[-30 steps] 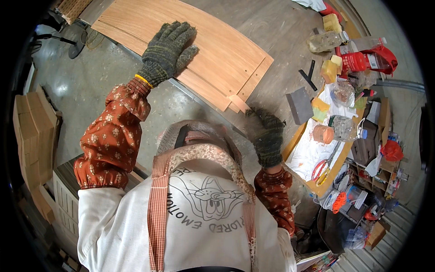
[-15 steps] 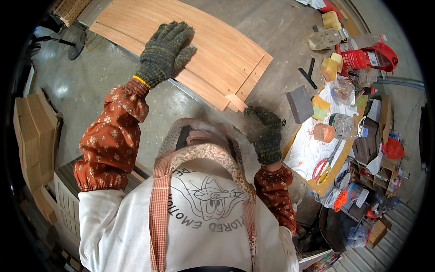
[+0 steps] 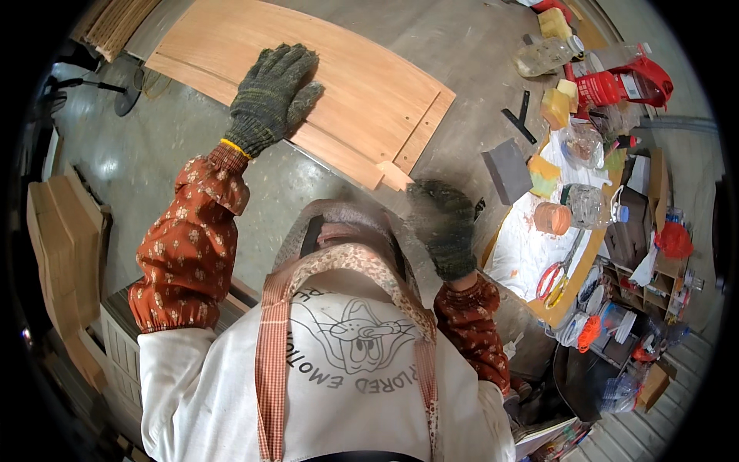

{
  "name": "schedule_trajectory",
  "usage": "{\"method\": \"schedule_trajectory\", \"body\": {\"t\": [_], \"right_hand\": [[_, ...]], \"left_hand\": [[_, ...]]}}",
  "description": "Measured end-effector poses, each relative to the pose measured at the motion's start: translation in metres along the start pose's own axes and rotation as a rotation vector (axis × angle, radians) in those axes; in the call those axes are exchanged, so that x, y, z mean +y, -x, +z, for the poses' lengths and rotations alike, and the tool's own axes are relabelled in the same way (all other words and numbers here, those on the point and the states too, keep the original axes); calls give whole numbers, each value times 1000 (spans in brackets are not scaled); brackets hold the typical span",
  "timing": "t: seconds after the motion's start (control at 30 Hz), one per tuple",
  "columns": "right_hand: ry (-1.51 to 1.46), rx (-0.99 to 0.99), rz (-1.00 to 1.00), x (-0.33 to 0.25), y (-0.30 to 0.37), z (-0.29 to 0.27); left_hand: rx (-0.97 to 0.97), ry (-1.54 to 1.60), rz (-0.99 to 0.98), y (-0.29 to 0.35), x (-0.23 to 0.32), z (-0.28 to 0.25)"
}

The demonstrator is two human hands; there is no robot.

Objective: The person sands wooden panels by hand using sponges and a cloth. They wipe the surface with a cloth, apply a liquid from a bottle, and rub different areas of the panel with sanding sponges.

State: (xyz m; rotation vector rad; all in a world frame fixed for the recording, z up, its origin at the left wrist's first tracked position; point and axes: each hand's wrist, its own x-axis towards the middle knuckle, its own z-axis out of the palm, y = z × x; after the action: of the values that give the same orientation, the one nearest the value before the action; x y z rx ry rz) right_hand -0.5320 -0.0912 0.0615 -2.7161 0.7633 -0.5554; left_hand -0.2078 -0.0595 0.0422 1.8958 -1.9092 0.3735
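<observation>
Left hand (image 3: 271, 98) lies palm-down on the wooden panel (image 3: 358, 85).

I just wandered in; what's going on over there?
A person's left hand, gloved in dark green knit, lies palm down on a light-brown wooden panel. The similarly gloved right hand is blurred beside the panel's near right corner, close to a small pale wooden strip; whether it grips anything is unclear. To the right of the panel lies a dark grey rectangular block.
</observation>
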Motion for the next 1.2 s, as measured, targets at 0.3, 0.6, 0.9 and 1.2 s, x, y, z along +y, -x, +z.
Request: {"method": "schedule_trajectory", "body": {"t": [0.3, 0.6, 0.9, 1.2], "right_hand": [[98, 227, 107, 3, 18, 23], [-145, 174, 198, 14, 32, -1], [-196, 240, 2, 21, 24, -11], [-1092, 311, 744, 54, 91, -57]], "left_hand": [[40, 29, 35, -10, 11, -5], [81, 17, 95, -1, 0, -1], [2, -13, -26, -5, 7, -10], [-378, 303, -247, -67, 35, -11]]}}
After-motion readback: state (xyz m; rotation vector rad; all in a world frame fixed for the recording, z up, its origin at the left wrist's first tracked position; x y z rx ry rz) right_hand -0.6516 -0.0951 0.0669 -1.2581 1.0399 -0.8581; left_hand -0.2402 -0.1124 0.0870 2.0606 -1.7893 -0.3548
